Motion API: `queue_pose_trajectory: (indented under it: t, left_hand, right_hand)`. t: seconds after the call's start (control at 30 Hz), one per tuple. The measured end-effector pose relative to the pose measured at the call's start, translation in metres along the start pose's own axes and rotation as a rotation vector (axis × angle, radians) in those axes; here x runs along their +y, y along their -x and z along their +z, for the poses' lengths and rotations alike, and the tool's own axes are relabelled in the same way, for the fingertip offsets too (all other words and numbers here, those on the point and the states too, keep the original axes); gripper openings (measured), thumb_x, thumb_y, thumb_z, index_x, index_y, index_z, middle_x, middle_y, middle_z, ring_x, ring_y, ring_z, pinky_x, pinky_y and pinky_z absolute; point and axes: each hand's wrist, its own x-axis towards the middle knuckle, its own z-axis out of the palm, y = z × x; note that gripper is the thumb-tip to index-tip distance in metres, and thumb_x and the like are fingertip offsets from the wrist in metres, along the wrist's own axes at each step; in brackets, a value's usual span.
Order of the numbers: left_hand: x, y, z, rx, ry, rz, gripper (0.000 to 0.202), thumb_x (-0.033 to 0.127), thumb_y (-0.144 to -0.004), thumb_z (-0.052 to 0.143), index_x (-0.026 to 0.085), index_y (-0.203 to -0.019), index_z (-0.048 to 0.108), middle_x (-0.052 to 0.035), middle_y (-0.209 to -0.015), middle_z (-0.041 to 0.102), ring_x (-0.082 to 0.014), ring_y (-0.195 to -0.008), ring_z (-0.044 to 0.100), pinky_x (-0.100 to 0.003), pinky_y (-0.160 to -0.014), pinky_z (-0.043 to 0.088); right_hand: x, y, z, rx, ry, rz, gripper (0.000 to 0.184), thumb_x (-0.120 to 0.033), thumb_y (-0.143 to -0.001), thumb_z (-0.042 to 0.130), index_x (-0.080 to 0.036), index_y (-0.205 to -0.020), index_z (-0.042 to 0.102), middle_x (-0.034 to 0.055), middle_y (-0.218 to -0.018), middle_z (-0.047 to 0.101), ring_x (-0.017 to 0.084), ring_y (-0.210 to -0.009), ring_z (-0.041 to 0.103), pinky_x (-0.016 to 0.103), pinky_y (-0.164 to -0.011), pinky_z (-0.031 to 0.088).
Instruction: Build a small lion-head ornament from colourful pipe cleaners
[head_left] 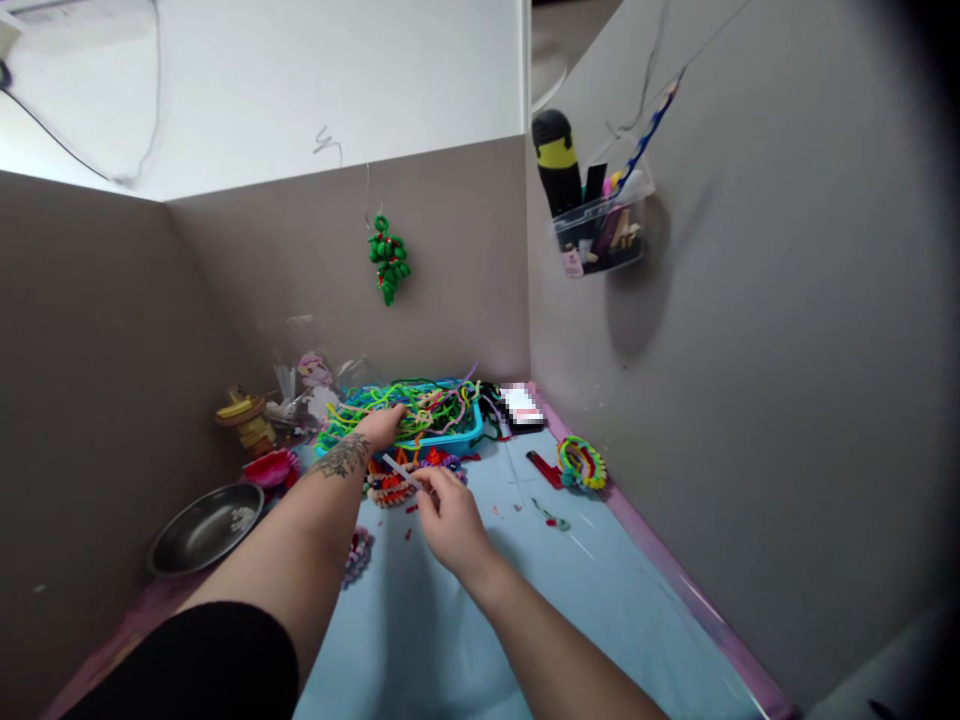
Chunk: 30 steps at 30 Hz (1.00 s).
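Note:
My left hand (381,428) reaches over a blue plastic tray (469,438) heaped with colourful pipe cleaners (435,402). Its fingertips are among the strands, and whether they grip one is hidden. In my right hand (454,515), held above the table just in front of the tray, a thin whitish stick (401,472) is pinched between thumb and fingers, pointing up and left. Beneath and behind the stick lie fuzzy orange and red rings (388,488). Close to my left forearm is a purple-pink fuzzy ring (358,556), partly covered by the arm.
A metal bowl (202,530) with small white bits stands at left. On the right lie a yellow-green bundle of rings (582,464), a red-handled tool (546,470) and a blurred-out phone-like object (522,408). Grey walls enclose the table (600,620); a plastic basket (600,235) hangs right.

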Motion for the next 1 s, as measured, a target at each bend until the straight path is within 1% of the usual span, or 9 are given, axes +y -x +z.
queue_pose_trajectory:
  t: [0.1, 0.2, 0.27, 0.4, 0.47, 0.6, 0.83, 0.9, 1.0]
  left_hand:
    - [-0.004, -0.005, -0.003, -0.045, 0.029, 0.013, 0.019, 0.024, -0.079, 0.046, 0.020, -0.094, 0.058, -0.0079, -0.089, 0.066, -0.0199, -0.083, 0.060, -0.028, -0.073, 0.043]
    - [-0.008, -0.010, -0.009, -0.126, 0.072, 0.034, 0.013, 0.026, -0.069, 0.059, 0.021, -0.080, 0.064, -0.0020, -0.077, 0.066, -0.0166, -0.075, 0.059, -0.023, -0.067, 0.042]
    - [-0.010, -0.011, -0.013, -0.161, 0.104, 0.033, 0.014, 0.029, -0.065, 0.063, 0.021, -0.077, 0.065, 0.0008, -0.072, 0.065, -0.0141, -0.070, 0.058, -0.020, -0.064, 0.042]
    - [-0.012, -0.008, -0.019, -0.195, 0.148, 0.020, 0.010, 0.020, -0.061, 0.066, 0.017, -0.071, 0.066, 0.0035, -0.063, 0.063, -0.0102, -0.061, 0.054, -0.018, -0.060, 0.040]
    - [-0.014, -0.008, -0.023, -0.166, 0.159, 0.002, 0.006, 0.017, -0.065, 0.063, 0.013, -0.069, 0.065, 0.0042, -0.057, 0.060, -0.0088, -0.060, 0.052, -0.018, -0.062, 0.039]
    - [-0.022, -0.016, -0.042, -0.010, 0.167, -0.093, 0.014, 0.021, -0.073, 0.056, 0.009, -0.071, 0.064, 0.0031, -0.056, 0.056, -0.0090, -0.061, 0.049, -0.019, -0.064, 0.037]
    - [-0.037, -0.042, -0.095, 0.354, 0.185, -0.267, 0.023, 0.023, -0.083, 0.042, 0.013, -0.089, 0.061, -0.0068, -0.085, 0.063, -0.0154, -0.077, 0.053, -0.024, -0.070, 0.039]
    - [-0.038, -0.044, -0.103, 0.440, 0.200, -0.305, 0.026, 0.024, -0.085, 0.038, 0.012, -0.094, 0.060, -0.0089, -0.090, 0.063, -0.0162, -0.081, 0.053, -0.025, -0.073, 0.039]
    - [-0.035, -0.043, -0.105, 0.609, 0.260, -0.395, 0.028, 0.022, -0.086, 0.035, 0.011, -0.098, 0.058, -0.0108, -0.093, 0.062, -0.0174, -0.085, 0.053, -0.027, -0.076, 0.039]
  right_hand:
    - [0.003, -0.001, -0.001, 0.009, 0.006, 0.001, 0.032, -0.005, -0.074, 0.043, -0.021, -0.096, 0.060, 0.0048, -0.093, 0.061, 0.019, -0.089, 0.056, 0.032, -0.081, 0.045]
    - [0.006, -0.002, -0.002, 0.028, 0.004, 0.015, 0.031, -0.007, -0.075, 0.043, -0.020, -0.097, 0.061, 0.0052, -0.093, 0.061, 0.019, -0.087, 0.056, 0.031, -0.079, 0.045]
    - [0.008, -0.003, -0.003, 0.036, 0.002, 0.020, 0.030, -0.008, -0.076, 0.043, -0.020, -0.097, 0.061, 0.0055, -0.092, 0.061, 0.019, -0.086, 0.056, 0.031, -0.078, 0.045]
    - [0.009, -0.003, -0.003, 0.049, -0.013, 0.007, 0.029, -0.008, -0.077, 0.043, -0.020, -0.096, 0.061, 0.0056, -0.092, 0.061, 0.019, -0.087, 0.056, 0.031, -0.078, 0.045]
    - [0.010, -0.003, -0.003, 0.053, -0.018, 0.006, 0.028, -0.008, -0.077, 0.043, -0.021, -0.095, 0.061, 0.0055, -0.093, 0.061, 0.019, -0.088, 0.056, 0.031, -0.078, 0.045]
    - [0.012, -0.003, -0.002, 0.047, -0.022, 0.021, 0.028, -0.008, -0.077, 0.042, -0.021, -0.094, 0.060, 0.0051, -0.093, 0.060, 0.019, -0.088, 0.056, 0.030, -0.078, 0.046]
    - [0.012, -0.003, -0.003, 0.037, -0.037, 0.032, 0.026, -0.009, -0.078, 0.042, -0.021, -0.094, 0.060, 0.0053, -0.091, 0.058, 0.019, -0.086, 0.057, 0.030, -0.076, 0.047]
    - [0.012, -0.003, -0.003, 0.041, -0.039, 0.035, 0.026, -0.009, -0.078, 0.042, -0.021, -0.093, 0.060, 0.0050, -0.090, 0.058, 0.018, -0.084, 0.057, 0.029, -0.075, 0.047]
    - [0.012, -0.003, -0.003, 0.058, -0.037, 0.030, 0.026, -0.010, -0.078, 0.043, -0.021, -0.092, 0.060, 0.0050, -0.090, 0.059, 0.018, -0.083, 0.057, 0.029, -0.074, 0.047]
